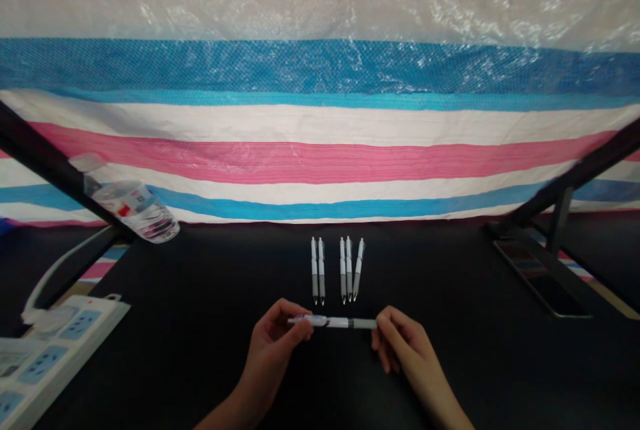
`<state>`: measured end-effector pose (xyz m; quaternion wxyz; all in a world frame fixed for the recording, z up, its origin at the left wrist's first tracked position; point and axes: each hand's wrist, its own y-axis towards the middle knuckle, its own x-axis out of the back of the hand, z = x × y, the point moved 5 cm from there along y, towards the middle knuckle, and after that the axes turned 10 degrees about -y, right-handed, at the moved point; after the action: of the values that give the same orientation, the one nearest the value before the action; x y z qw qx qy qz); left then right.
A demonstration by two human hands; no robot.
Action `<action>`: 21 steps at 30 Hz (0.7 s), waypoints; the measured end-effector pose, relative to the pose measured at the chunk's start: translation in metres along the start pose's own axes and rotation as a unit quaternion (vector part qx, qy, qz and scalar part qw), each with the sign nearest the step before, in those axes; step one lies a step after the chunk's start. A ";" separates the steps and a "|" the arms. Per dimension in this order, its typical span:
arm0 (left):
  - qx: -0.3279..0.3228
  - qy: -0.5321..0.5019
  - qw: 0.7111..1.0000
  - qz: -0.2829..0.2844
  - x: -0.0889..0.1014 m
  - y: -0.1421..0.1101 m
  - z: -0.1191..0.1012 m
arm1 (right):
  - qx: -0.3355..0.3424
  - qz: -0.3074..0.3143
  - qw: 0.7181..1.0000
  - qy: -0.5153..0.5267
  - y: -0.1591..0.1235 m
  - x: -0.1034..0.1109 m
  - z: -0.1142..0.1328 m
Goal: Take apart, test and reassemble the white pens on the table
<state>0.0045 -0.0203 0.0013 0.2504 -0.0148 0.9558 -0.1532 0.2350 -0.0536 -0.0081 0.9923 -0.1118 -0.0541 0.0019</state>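
Five retractable pens [343,263] lie mid-frame; sixth pen [337,323], lower centre, not yet down: my left fingers [300,331] and right fingers [389,323] pinch its ends.

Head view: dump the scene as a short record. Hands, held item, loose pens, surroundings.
left_hand: left hand grips the clip end of a white pen
right_hand: right hand grips its grey end
held_pose: roughly level, across both hands
loose_pens: five, tips toward the person; pair at left, trio at right, rightmost slanted
picture_left: water bottle, power strip
picture_right: dark phone
backdrop: striped sheet
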 end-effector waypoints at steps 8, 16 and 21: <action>0.003 -0.011 1.000 -0.012 0.000 0.001 -0.004 | 0.016 -0.047 0.991 0.127 -0.002 0.008 0.002; 0.000 -0.021 1.000 -0.017 0.002 0.003 -0.006 | 0.036 -0.143 0.973 0.178 -0.005 0.023 -0.010; 0.001 -0.025 0.999 -0.027 0.001 0.003 -0.007 | 0.040 -0.162 0.971 0.173 -0.005 0.026 -0.011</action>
<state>0.0000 -0.0154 0.0056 0.2704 -0.0438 0.9483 -0.1604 0.2624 -0.0610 -0.0150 0.9774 -0.0601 0.1015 -0.1757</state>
